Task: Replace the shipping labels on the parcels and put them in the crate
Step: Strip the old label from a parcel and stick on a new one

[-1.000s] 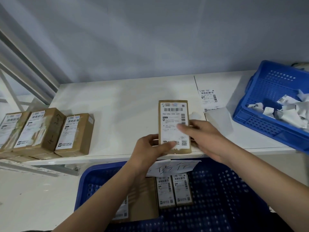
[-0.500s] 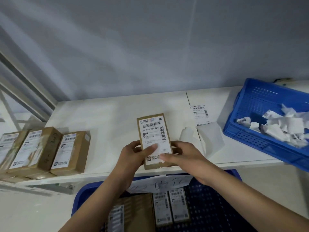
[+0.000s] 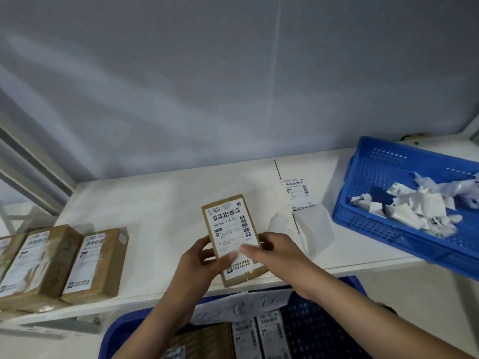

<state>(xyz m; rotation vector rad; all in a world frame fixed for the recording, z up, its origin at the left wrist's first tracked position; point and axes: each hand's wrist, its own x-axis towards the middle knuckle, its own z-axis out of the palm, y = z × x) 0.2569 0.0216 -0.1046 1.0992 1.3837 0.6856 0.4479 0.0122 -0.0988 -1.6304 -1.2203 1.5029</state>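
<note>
brown parcel (image 3: 231, 239) is over the worktop's (image 3: 155, 203) front edge, its lower left side hidden behind the left hand (image 3: 199, 265); the crate (image 3: 311, 332) below is cut off by the frame, its contents blurred. left hand grips the parcel's left edge, thumb on the label (image 3: 230, 229). right hand (image 3: 277, 255) holds the right edge, fingertips on the label.
</note>
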